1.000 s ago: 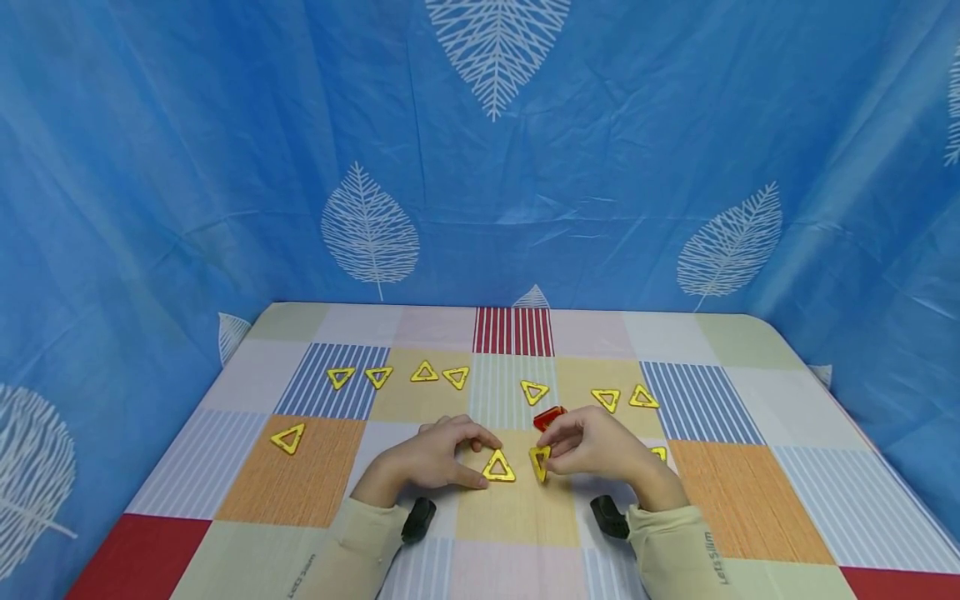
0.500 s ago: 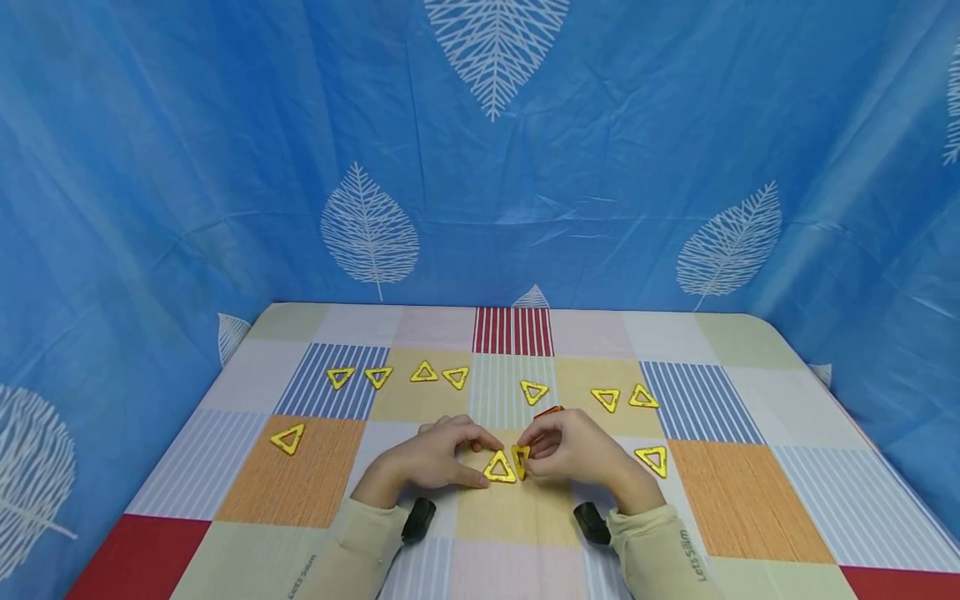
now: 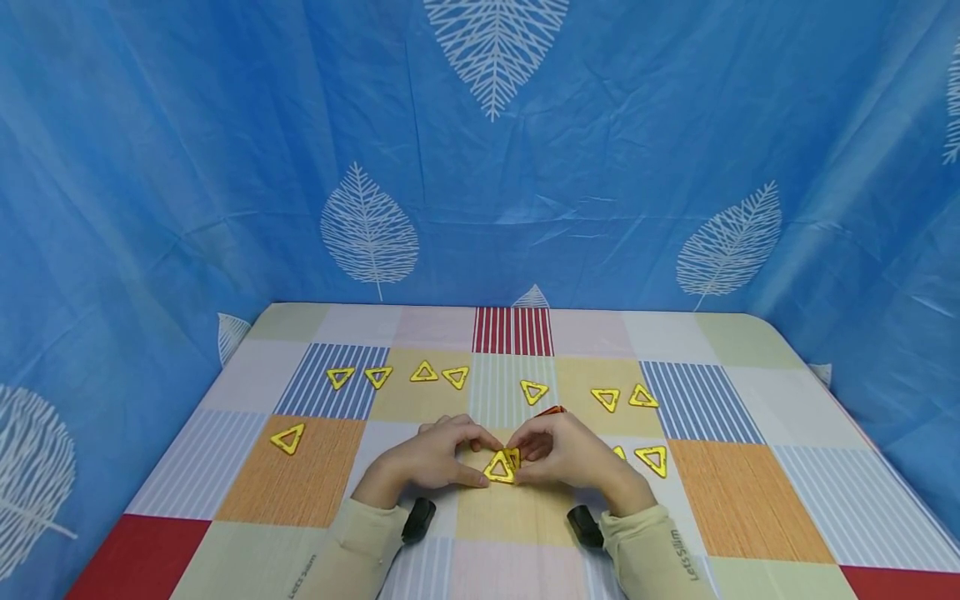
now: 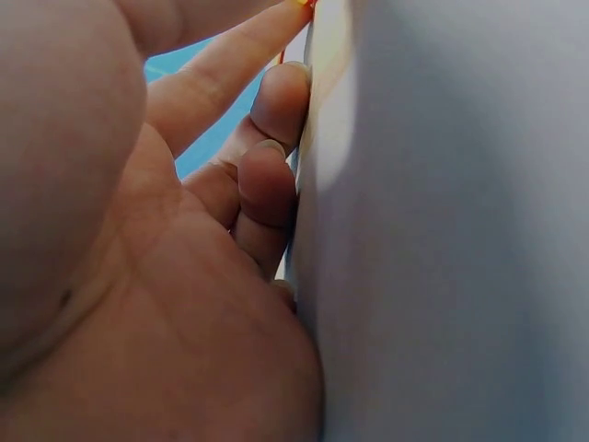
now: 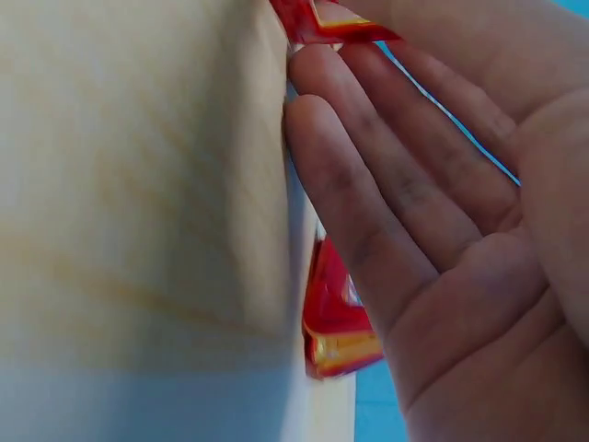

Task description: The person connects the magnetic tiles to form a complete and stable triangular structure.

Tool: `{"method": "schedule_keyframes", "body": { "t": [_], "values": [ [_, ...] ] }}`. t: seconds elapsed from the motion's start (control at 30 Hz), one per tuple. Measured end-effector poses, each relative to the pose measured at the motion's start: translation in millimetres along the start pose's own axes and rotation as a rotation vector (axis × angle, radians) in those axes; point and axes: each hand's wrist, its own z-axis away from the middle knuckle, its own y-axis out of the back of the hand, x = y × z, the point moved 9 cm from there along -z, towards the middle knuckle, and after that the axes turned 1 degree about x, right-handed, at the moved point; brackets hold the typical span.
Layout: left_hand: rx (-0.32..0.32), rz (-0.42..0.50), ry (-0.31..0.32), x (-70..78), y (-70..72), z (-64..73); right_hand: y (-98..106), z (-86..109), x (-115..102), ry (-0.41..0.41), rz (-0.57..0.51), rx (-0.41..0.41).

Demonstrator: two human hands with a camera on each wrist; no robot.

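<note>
In the head view my left hand [image 3: 435, 454] rests at the middle of the table. Its thumb and index finger pinch a hollow yellow triangular tile [image 3: 499, 479] that lies flat. Close against this tile's right side, my right hand [image 3: 570, 454] pinches a second triangular tile, yellow on the face seen from above and tilted up off the table. In the right wrist view this held tile [image 5: 322, 32] looks red underneath, and the other fingers extend below it. The left wrist view shows the left fingertips [image 4: 281, 101] at the tabletop, with the tile almost wholly out of frame.
A red piece [image 3: 553, 410] stands behind the right hand, mostly hidden. Several yellow triangles, such as one on a blue-striped patch [image 3: 341, 370], lie in a loose row farther back. One triangle [image 3: 297, 439] lies at left, another [image 3: 651, 451] at right. A blue curtain [image 3: 600, 167] surrounds the table.
My right hand has moved left, bringing its tilted tile up to the flat one. A triangle at the right has come out from behind the right wrist. My left hand stays in place.
</note>
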Motion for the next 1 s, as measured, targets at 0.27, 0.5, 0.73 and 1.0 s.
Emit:
{"method": "schedule_keyframes", "body": {
  "t": [0.27,0.5,0.73,1.0],
  "values": [
    [0.008,0.004,0.011,-1.5,-0.1,-1.3,-5.8,-2.1,-4.0,0.026,0.046,-0.001],
    [0.023,0.005,0.031,-2.6,0.8,-2.2,-5.6,-2.0,-0.9,0.0,0.056,0.02],
    [0.032,0.023,0.049,-2.2,1.7,-2.3,-5.9,-3.5,2.2,-0.02,0.068,0.039],
    [0.017,0.015,0.043,-1.8,1.5,-0.5,-6.8,-3.8,2.8,-0.031,0.051,0.041]
  ]
}}
